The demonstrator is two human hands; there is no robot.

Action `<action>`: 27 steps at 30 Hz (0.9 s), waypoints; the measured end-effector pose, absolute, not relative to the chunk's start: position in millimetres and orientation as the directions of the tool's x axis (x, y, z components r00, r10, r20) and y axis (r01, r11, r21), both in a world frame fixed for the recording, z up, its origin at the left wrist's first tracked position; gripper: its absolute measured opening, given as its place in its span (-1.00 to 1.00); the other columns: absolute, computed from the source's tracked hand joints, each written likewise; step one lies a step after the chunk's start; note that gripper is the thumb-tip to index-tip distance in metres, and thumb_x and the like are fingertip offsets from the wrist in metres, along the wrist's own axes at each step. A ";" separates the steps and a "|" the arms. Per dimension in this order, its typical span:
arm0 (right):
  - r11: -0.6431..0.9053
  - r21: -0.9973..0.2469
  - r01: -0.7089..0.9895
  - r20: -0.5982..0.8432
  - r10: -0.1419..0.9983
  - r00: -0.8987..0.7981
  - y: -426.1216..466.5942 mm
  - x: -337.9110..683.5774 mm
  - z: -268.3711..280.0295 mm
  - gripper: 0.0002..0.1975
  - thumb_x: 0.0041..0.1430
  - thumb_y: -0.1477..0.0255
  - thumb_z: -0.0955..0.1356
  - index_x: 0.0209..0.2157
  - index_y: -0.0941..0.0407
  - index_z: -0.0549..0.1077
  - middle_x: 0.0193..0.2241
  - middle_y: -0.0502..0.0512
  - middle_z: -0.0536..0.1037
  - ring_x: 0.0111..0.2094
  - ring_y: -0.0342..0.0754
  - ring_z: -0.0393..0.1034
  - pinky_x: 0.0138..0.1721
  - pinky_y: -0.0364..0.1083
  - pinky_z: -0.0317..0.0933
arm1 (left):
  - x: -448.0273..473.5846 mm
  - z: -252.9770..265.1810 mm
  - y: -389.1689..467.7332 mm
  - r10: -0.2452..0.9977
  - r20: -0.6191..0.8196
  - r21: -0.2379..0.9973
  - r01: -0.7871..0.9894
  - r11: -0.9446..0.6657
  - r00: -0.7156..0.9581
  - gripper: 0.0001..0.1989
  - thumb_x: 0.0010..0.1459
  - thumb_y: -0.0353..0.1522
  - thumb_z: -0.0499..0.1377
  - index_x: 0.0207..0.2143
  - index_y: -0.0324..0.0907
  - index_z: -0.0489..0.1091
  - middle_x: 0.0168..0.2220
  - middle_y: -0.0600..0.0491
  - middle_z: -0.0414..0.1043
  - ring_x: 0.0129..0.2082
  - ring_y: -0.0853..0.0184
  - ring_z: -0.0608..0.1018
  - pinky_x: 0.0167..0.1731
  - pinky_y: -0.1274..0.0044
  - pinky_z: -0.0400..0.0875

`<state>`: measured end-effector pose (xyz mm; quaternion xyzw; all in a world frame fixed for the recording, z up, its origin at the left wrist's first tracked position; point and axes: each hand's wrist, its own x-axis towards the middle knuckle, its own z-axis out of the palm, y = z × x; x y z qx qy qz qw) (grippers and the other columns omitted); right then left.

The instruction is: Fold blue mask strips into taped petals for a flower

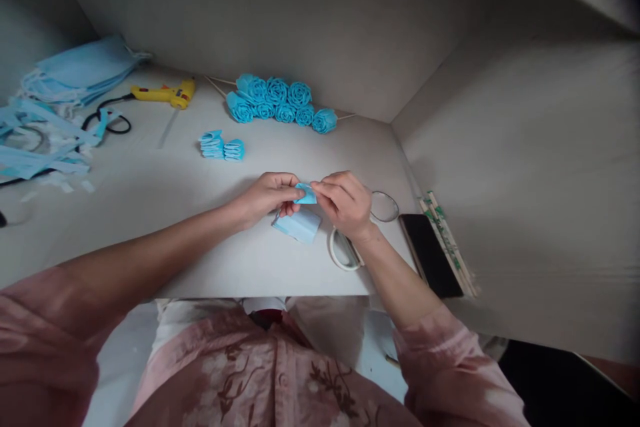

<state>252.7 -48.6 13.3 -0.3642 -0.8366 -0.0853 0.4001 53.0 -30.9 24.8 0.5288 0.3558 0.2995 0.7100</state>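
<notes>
In the head view, I pinch the blue piece [306, 195] between my left hand [274, 195] and right hand [349, 203], fingertips closed on opposite ends, probably to keep it steady. A sheet [303, 227] lies just below my hands, seemingly for easy reach. Folded stacks [213, 146] sit beyond my left hand, flowers [285, 112] farther ahead. The white loop [332, 252], partly covered by my right wrist, is the nearest obstruction; the phone [429, 255] lies right of it.

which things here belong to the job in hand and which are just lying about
Likely the job:
- blue piece between the left hand and right hand
- pale sheet
- folded stacks
- blue flowers
- glue gun
- masks

Likely just lying about:
- phone
- loose strips
</notes>
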 end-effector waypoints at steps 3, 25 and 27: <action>0.725 -0.094 0.682 0.746 0.505 -0.434 -49.0 253.1 12.1 -0.84 0.30 0.41 0.30 -0.23 -0.02 0.55 -0.37 0.08 0.54 -0.32 -0.05 0.40 -0.30 -0.04 0.30 | 51.9 24.2 -29.8 0.798 -0.172 0.962 -0.075 0.262 0.578 -0.82 0.01 -0.31 0.26 -0.47 -0.21 0.33 -0.60 0.12 0.39 -0.63 0.49 0.39 -0.61 0.65 0.23; 0.589 -0.621 0.517 0.511 0.805 -0.302 -52.5 251.6 27.2 -0.71 0.32 0.31 0.24 -0.02 0.02 0.49 -0.04 0.15 0.52 0.00 0.00 0.40 0.00 0.06 0.30 | 50.1 22.2 -23.3 0.825 -0.043 0.995 0.099 -0.016 0.563 -0.81 0.01 -0.26 0.23 -0.48 -0.20 0.34 -0.62 0.14 0.34 -0.63 0.48 0.36 -0.62 0.65 0.20; 0.520 -0.701 0.488 0.436 0.854 -0.284 -52.8 248.9 25.0 -0.68 0.28 0.30 0.29 0.03 0.03 0.44 -0.12 0.12 0.55 -0.10 -0.04 0.44 -0.04 0.00 0.32 | 50.7 19.1 -23.2 0.823 0.003 0.986 0.134 -0.096 0.567 -0.81 0.00 -0.27 0.22 -0.50 -0.20 0.34 -0.62 0.15 0.32 -0.61 0.48 0.35 -0.61 0.65 0.20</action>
